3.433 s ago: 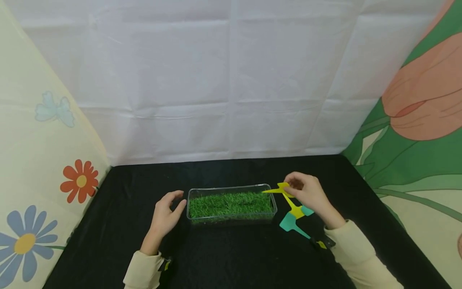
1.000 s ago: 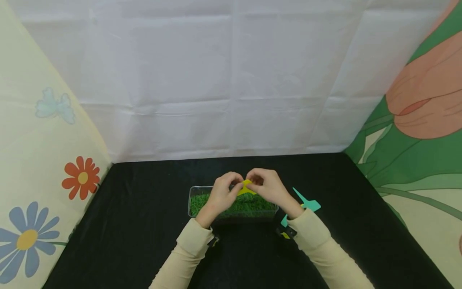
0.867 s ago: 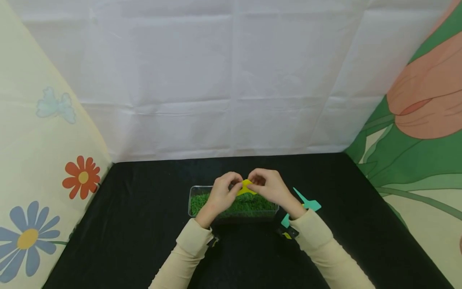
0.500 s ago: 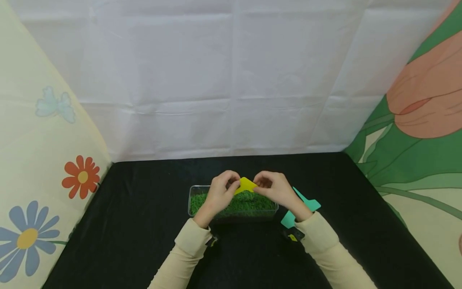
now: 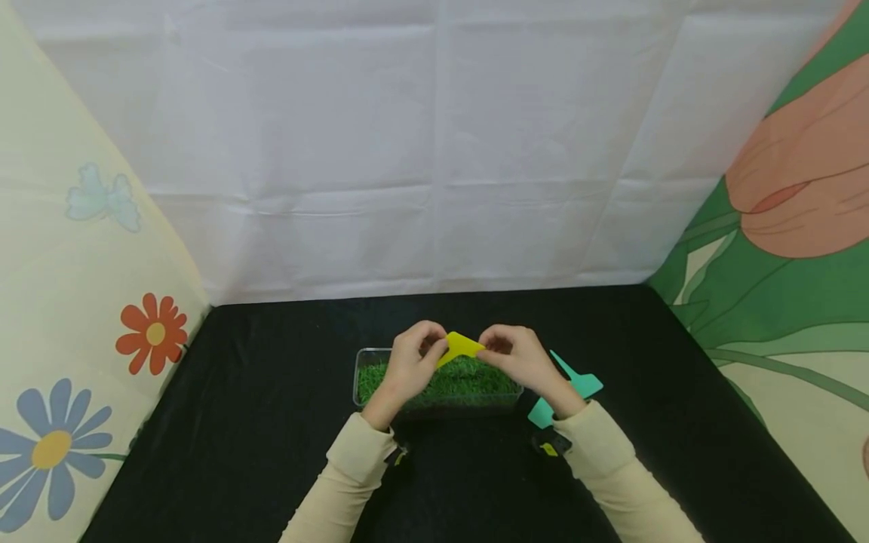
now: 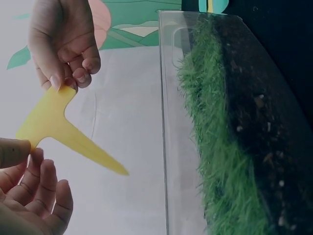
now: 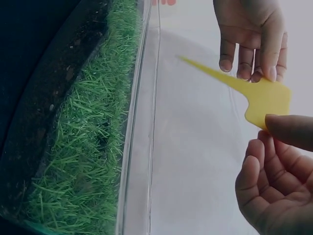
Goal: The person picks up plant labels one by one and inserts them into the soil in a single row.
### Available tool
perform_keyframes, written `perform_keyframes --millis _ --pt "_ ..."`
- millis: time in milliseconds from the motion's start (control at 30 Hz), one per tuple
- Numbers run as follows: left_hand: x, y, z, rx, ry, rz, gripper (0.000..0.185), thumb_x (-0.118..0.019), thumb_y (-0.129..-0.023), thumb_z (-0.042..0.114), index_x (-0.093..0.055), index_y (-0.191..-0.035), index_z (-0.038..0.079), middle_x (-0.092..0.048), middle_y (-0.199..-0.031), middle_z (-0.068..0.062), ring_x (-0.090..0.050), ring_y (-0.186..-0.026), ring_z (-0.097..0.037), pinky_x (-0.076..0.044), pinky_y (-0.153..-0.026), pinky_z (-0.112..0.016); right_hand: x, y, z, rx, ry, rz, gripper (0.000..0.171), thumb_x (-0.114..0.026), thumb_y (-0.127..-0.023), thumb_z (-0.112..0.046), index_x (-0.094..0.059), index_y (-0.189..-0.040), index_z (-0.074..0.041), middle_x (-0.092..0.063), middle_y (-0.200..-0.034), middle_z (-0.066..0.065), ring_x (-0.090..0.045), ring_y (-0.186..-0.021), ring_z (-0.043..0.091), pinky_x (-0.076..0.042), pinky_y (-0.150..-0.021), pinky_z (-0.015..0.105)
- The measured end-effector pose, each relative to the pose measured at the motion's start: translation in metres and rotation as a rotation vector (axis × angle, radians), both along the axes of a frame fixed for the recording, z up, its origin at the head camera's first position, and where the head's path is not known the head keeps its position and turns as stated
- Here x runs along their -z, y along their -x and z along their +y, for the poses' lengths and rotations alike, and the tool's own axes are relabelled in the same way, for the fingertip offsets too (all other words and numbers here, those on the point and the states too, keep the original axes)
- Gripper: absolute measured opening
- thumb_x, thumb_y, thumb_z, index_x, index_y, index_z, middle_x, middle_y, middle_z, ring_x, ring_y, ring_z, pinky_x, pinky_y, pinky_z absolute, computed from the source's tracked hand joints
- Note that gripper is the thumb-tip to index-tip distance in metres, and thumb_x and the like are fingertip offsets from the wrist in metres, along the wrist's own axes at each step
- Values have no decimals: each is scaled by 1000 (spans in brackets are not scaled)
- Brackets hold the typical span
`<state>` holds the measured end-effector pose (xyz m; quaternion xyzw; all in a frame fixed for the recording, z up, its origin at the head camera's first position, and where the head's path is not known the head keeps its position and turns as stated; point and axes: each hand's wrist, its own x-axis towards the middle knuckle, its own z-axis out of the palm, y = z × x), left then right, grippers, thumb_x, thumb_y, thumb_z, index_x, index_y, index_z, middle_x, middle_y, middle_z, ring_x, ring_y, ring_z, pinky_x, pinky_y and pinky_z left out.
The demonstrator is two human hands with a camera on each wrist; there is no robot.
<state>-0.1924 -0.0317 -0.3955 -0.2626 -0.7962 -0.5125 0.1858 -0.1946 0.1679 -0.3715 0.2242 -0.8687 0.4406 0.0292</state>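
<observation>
A yellow T-shaped plant label [image 5: 462,345] is held up over a clear plastic box [image 5: 370,350] of green grass [image 5: 462,385]. My left hand [image 5: 409,363] pinches one end of the label's broad head between thumb and fingertips. At the opposite end, my right hand [image 5: 519,359] pinches it the same way. Both wrist views show the label's pointed stem [image 6: 95,152] sticking out between the hands, apart from the grass. Dark soil [image 7: 63,78] shows through the box wall under the grass.
To the right of the box, teal plant labels [image 5: 587,385] lie on the black tablecloth [image 5: 271,422], partly covered by my right forearm. A white cloth [image 5: 326,151] hangs behind, with flower-printed panels [image 5: 61,302] at the sides.
My left hand has come from beside the box to grip the label. My right hand brought the label leftward from the box's right end; lately the hands have drawn slightly apart.
</observation>
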Motion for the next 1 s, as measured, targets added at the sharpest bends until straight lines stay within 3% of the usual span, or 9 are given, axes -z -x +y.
perform_keyframes --millis 167,400,567,733,1000 --pt "-4 0 -2 7 74 8 22 -61 -86 3 -54 -106 3 -60 -91 -9 -57 -80 -18 -49 -67 -29 -1 0 -1 -14 -18 15 7 -66 -83 -9 -65 -84 -3 -60 -73 0 -54 -60 13 -47 -54 28" --pt "-15 1 0 73 271 230 24 -65 -83 5 -57 -106 4 -58 -99 -7 -54 -89 -18 -47 -76 -28 -1 0 -4 -64 -39 64 4 -66 -83 -6 -66 -83 -3 -61 -74 0 -54 -61 11 -47 -54 27" --pt "-19 2 3 100 379 333 18 -65 -82 6 -60 -100 6 -59 -95 -5 -53 -86 -17 -46 -75 -27 1 1 -6 -82 -59 109 5 -66 -83 -8 -66 -84 -2 -61 -74 -1 -54 -62 10 -47 -55 26" --pt "-22 4 5 90 460 363 13 -65 -82 7 -61 -95 6 -58 -90 -4 -54 -81 -16 -47 -71 -27 1 2 -7 -87 -65 125 2 -66 -82 -4 -66 -83 -5 -60 -73 -2 -53 -60 9 -46 -54 26" --pt "-25 5 5 108 544 345 9 -62 -84 4 -63 -92 7 -57 -83 -2 -54 -73 -14 -47 -65 -23 -1 2 -9 -84 -70 117 4 -65 -82 -3 -66 -83 -7 -60 -72 -2 -53 -60 9 -46 -54 26"
